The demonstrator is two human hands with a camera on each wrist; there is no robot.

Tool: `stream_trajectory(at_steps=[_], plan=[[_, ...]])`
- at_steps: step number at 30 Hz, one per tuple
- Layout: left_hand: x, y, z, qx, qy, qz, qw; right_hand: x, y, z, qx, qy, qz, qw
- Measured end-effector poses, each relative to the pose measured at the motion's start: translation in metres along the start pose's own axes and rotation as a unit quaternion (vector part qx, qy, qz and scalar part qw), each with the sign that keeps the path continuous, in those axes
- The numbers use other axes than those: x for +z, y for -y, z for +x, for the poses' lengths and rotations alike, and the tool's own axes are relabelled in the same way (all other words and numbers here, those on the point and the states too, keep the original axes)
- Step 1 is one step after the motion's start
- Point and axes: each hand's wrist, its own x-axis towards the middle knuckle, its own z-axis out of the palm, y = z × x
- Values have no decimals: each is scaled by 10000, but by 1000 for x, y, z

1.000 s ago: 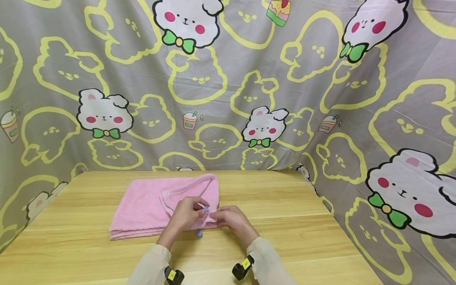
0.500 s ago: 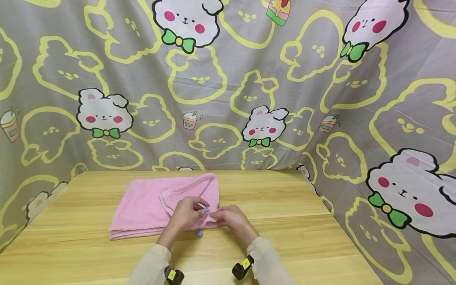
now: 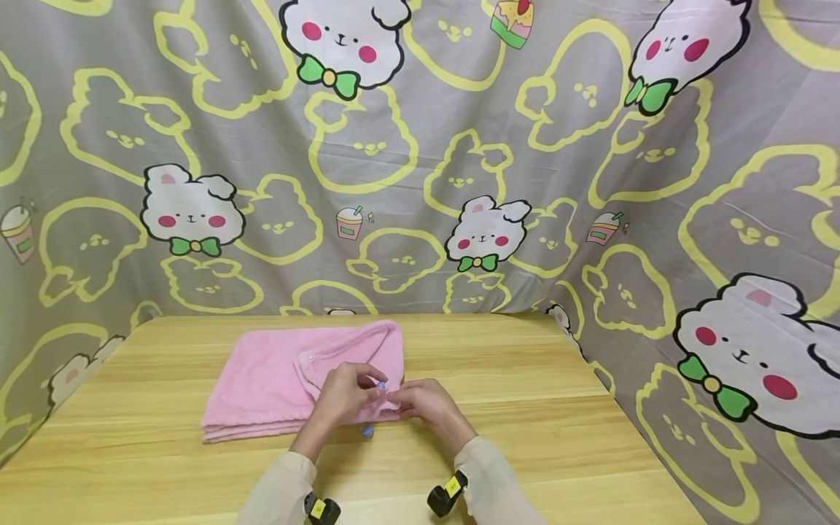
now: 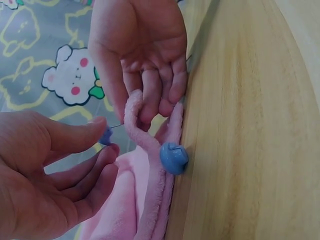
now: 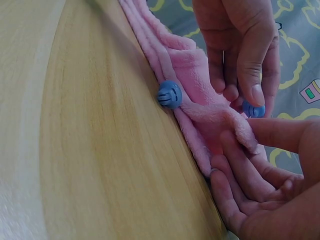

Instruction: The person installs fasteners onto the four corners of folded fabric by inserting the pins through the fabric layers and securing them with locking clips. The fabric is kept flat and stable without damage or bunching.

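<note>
A folded pink fleece blanket (image 3: 269,372) lies on the table, its near right corner turned up between the hands. The left hand (image 3: 344,394) pinches a blue-headed pin (image 4: 105,136) between thumb and fingers. In the left wrist view the pin's thin dark shaft reaches the raised edge of the fleece. The right hand (image 3: 429,405) grips that edge, with the fleece between its thumb and fingers (image 5: 242,167). A second blue ball-shaped piece (image 4: 174,158), round and grooved, sits against the blanket's near edge, beside the tabletop.
The wooden table (image 3: 525,423) extends to both sides of the blanket. A grey curtain (image 3: 420,182) with rabbit prints stands behind it and along the sides. Black wrist cameras (image 3: 448,493) are strapped over the sleeves.
The left hand has edged slightly right with the blue-headed pin, toward the gripped fleece. The right hand, the blanket and the second blue piece have stayed in place.
</note>
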Motion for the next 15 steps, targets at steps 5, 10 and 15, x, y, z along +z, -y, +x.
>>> stream_trajectory(at_steps=[5,10,15], plan=[[2,-3,-1,53,26,55,10000,0,-1,1,-30,36,44,10000],[1,-3,-1,-23,66,45,10000,-1,-2,1,-3,43,76,10000],[1,-3,0,-32,72,13,10000,-1,-1,1,45,19,61,10000]])
